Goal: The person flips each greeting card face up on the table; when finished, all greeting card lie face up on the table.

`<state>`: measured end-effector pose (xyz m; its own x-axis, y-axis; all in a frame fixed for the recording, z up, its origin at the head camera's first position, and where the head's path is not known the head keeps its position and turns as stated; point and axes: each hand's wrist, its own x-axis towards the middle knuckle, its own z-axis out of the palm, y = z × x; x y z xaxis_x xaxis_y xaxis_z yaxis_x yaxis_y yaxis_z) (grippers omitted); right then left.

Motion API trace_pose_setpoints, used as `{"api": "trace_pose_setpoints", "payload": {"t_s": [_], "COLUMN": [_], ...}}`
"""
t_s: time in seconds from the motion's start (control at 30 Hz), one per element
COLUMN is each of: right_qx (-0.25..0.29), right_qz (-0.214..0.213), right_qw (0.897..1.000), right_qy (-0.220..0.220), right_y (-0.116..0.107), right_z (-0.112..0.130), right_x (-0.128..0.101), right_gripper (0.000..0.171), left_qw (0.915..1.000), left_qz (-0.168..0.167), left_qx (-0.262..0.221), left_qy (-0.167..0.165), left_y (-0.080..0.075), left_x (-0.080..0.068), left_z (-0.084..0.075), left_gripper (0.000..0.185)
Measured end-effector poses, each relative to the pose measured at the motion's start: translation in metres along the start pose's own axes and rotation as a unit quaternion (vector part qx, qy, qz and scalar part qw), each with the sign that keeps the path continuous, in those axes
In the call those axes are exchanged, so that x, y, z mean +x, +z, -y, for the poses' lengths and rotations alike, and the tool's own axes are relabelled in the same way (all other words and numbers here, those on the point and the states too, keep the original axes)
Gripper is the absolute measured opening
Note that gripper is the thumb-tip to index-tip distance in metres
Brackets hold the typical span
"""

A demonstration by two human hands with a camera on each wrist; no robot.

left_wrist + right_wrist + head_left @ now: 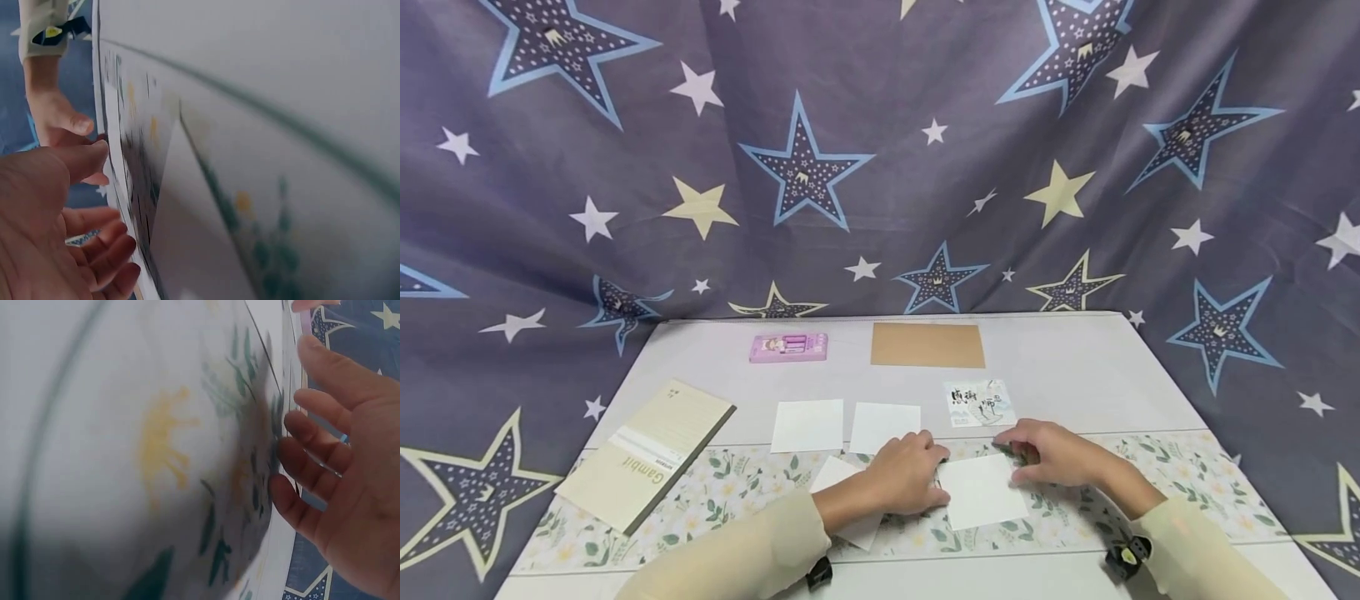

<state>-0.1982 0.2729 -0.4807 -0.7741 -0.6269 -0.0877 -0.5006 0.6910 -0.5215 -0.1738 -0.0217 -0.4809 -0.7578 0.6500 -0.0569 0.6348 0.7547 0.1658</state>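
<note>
Both hands rest on a white paper square point(981, 492) on the surface point(1060, 367): left hand point(906, 477) fingers loosely curled, right hand point(1051, 454) fingers relaxed; the pink box point(788, 347) holds small sticks.

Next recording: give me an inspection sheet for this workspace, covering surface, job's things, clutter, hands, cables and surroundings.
Surface: pale table with a floral runner along the near side.
Job's things: white paper square between the hands; another white sheet partly under the left forearm.
Clutter: two white squares, printed card, brown envelope, pink box, Gambit notebook.
Hands: left hand rests at the square's left edge; right hand at its upper right corner, fingers bent.
Cables: nothing seen.
Surroundings: star-patterned cloth backdrop.
</note>
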Motion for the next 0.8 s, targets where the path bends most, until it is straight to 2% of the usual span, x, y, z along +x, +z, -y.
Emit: {"api": "trace_pose_setpoints", "payload": {"t_s": [0.13,0.27,0.4,0.63,0.8], "right_qx": [-0.033,-0.059,-0.072,-0.06,-0.055], "right_qz": [0.0,-0.008,-0.021,-0.022,-0.016], "right_qw": [0.999,0.998,0.997,0.998,0.998], "right_qy": [0.005,0.012,0.008,0.017,0.027], "right_y": [0.006,0.011,0.014,0.015,0.015], "right_z": [0.002,0.002,0.001,-0.002,-0.003], "right_x": [-0.004,-0.006,-0.007,-0.005,-0.003], "right_gripper": [0.06,0.06,0.057,0.055,0.058], "left_qw": [0.9995,0.9988,0.9985,0.9984,0.9987], "left_qz": [0.013,0.016,0.012,0.006,0.002], "left_qx": [-0.001,-0.002,0.011,0.036,0.009], "left_qy": [-0.029,-0.046,-0.051,-0.044,-0.049], "left_y": [0.005,0.007,0.008,0.009,0.008], "left_x": [-0.005,-0.007,-0.006,-0.003,0.001], "left_z": [-0.005,-0.009,-0.013,-0.017,-0.019], "left_gripper": [0.072,0.077,0.077,0.07,0.068]}}
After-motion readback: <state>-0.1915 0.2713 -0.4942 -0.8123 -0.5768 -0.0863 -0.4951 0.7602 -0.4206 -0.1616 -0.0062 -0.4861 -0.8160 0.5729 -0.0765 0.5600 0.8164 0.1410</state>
